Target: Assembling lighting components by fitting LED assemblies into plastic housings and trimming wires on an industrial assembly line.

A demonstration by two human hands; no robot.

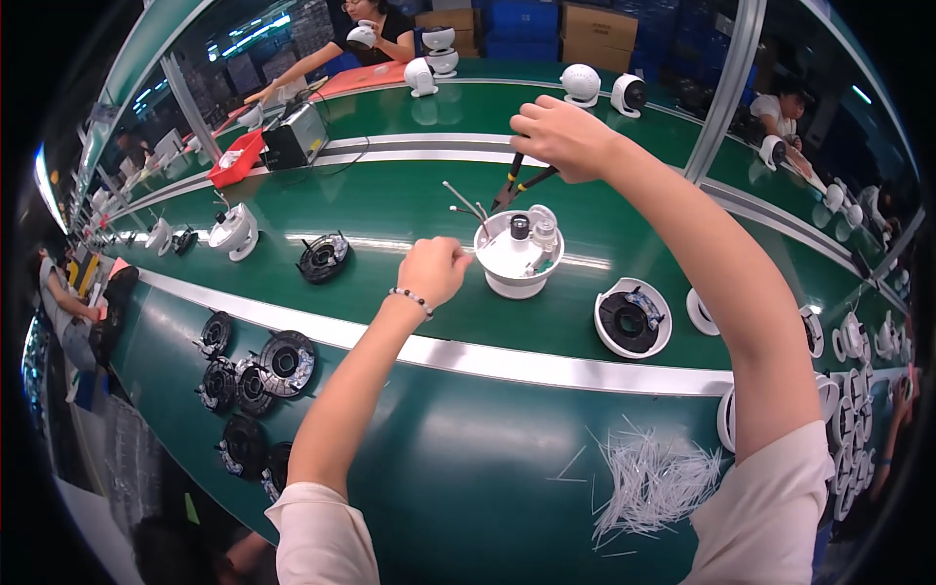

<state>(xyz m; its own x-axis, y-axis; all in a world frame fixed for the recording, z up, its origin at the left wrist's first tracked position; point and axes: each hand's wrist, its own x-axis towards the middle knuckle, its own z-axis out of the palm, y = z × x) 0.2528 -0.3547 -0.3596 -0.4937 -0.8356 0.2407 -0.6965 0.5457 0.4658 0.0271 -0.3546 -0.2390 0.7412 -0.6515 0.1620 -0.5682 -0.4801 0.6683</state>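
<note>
— White plastic housing (518, 255), round like a cup, stands on the green belt (390, 205) in the middle. You see it?

— Yes. From the left hand (434, 270) it lies at about three o'clock, just beside the knuckles. From the right hand (564, 136) it is at about seven o'clock, a little apart.

— So the left one is nearer. What do the fingers do?

— The left fingers are clenched; they seem to pinch thin grey wires (466, 206) which rise from the housing toward eleven o'clock. The right fingers are closed around the handles of small cutters (518, 184). Its long axis goes from one o'clock down to seven, the nose pointing at the wires.

— And the arms?

— Both come from six o'clock. The right forearm is stretched far and bent at the wrist; the left is straighter, with a bead bracelet (410, 297).

— Near the right sleeve?

— A heap of cut white strips (651, 480).
</note>
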